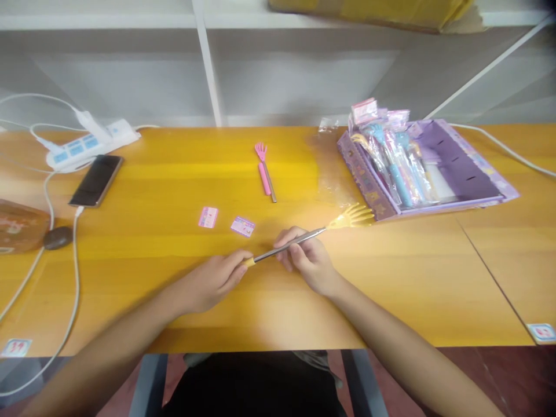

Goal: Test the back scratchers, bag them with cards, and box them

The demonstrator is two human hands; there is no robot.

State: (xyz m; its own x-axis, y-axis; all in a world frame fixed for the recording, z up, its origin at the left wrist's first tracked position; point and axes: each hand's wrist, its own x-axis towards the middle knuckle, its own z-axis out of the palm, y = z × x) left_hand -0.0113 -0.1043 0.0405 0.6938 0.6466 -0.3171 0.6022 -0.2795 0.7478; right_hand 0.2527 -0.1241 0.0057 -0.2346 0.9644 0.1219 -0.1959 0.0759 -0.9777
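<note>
A yellow back scratcher (313, 233) with a metal rod and a hand-shaped claw spans both my hands over the table. My left hand (215, 282) is closed around its yellow handle, most of which is hidden in the palm. On the metal rod, my right hand (309, 260) has its thumb and fingers closed; the claw points right, toward the purple box. Farther back lies a pink back scratcher (261, 152), its pink handle next to its metal rod. Two small printed cards, one pink (208, 217) and one purple (242, 226), rest just beyond my left hand.
The purple display box (452, 204) at the right holds several wrapped back scratchers (402, 168). Clear plastic wrapping (329, 168) lies left of it. A phone (96, 180), power strip (93, 146), cables and dark oval object (58, 237) occupy the left. A shelf (243, 22) stands behind.
</note>
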